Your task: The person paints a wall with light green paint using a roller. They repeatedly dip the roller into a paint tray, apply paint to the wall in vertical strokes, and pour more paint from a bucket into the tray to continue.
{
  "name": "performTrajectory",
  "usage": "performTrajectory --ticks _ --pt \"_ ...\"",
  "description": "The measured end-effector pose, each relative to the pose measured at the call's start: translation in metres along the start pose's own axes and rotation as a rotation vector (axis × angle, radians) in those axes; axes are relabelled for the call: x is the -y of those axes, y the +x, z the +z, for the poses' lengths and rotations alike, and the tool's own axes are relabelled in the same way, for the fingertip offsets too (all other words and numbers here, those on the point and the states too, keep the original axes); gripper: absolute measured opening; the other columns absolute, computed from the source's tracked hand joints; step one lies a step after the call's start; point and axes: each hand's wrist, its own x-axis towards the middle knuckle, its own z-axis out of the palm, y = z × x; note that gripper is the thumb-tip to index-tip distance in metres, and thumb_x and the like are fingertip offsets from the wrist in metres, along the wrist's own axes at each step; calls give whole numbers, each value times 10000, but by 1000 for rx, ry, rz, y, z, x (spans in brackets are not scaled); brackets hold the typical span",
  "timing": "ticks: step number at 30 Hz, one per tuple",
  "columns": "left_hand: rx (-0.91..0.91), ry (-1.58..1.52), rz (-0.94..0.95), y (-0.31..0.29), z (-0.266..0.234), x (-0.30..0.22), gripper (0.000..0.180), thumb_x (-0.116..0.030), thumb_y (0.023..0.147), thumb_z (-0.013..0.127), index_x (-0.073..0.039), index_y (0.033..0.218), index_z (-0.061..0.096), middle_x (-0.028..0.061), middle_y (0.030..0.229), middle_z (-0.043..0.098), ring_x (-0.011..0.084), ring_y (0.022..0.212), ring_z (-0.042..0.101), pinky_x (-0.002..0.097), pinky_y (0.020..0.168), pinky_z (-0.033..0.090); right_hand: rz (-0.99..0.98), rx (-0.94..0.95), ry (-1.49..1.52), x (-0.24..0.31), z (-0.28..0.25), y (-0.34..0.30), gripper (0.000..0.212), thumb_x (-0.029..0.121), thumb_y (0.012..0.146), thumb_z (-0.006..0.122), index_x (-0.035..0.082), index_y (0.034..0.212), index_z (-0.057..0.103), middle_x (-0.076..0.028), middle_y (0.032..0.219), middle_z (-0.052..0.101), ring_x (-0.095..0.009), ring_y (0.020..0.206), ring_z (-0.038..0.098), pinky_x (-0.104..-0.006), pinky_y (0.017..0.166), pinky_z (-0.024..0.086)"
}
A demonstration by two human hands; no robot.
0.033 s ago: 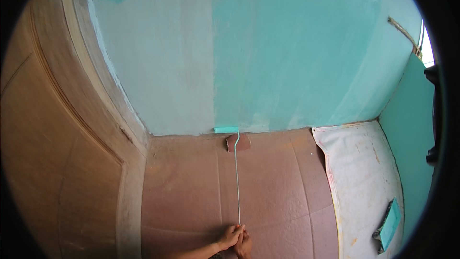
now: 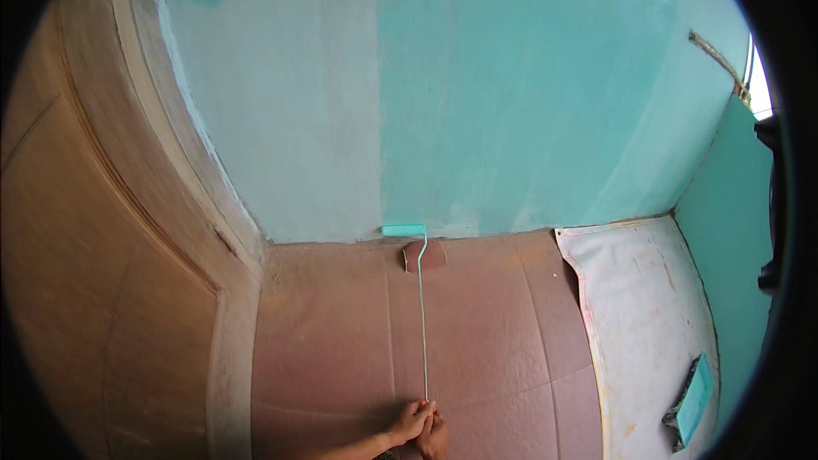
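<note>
A paint roller (image 2: 402, 230) coated in turquoise paint rests at the foot of the wall (image 2: 528, 102), along the edge of the fresh turquoise band. Its long thin rod (image 2: 423, 315) runs straight back toward me. My left hand (image 2: 410, 423) is closed round the roller's handle, of which only a bit of orange shows at the top. Close against it, my right hand (image 2: 434, 436) grips the same handle. The fingers of both hands hide the remainder of the handle.
A wooden door (image 2: 111, 290) with a pale frame (image 2: 234, 349) stands at left. At right, a white sheet (image 2: 639, 307) covers part of the reddish-brown floor (image 2: 332, 332) and bears a turquoise paint tray (image 2: 694, 400). A loose brown piece (image 2: 434, 257) lies under the rod.
</note>
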Motion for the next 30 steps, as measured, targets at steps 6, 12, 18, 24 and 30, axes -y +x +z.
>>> performTrajectory --ticks 6,12,18,24,30 --pt "21 29 192 7 1 -16 349 -314 1018 484 -10 883 587 45 795 636 109 733 583 272 688 481 -201 -32 115 7 4 11 508 449 990 455 166 1408 395 -169 1061 668 -302 849 693 -383 708 558" --pt "69 166 372 16 2 -71 328 -293 1019 488 -17 864 570 33 787 621 90 734 558 262 690 470 -294 -204 187 77 -13 37 366 238 1018 393 -24 996 648 -176 800 677 -301 766 682 -380 664 502" --pt "118 201 440 15 12 -133 329 -288 1022 483 -9 870 567 53 814 640 93 755 570 267 708 483 -270 -167 191 130 -35 50 372 231 1026 382 -30 906 617 -127 702 645 -197 676 632 -335 614 471" --pt "169 187 522 10 21 -207 336 -299 1024 483 -7 883 572 85 878 665 110 818 599 272 746 500 -502 -186 250 193 -60 70 336 251 1013 418 -17 965 615 -196 696 634 -346 598 636 -426 534 456" --pt "252 259 721 4 31 -303 363 -312 1026 472 13 910 583 137 956 683 171 889 664 295 732 525 -411 304 596 281 -119 73 338 228 1019 433 -48 1193 521 -105 792 646 -174 632 633 -273 526 483"
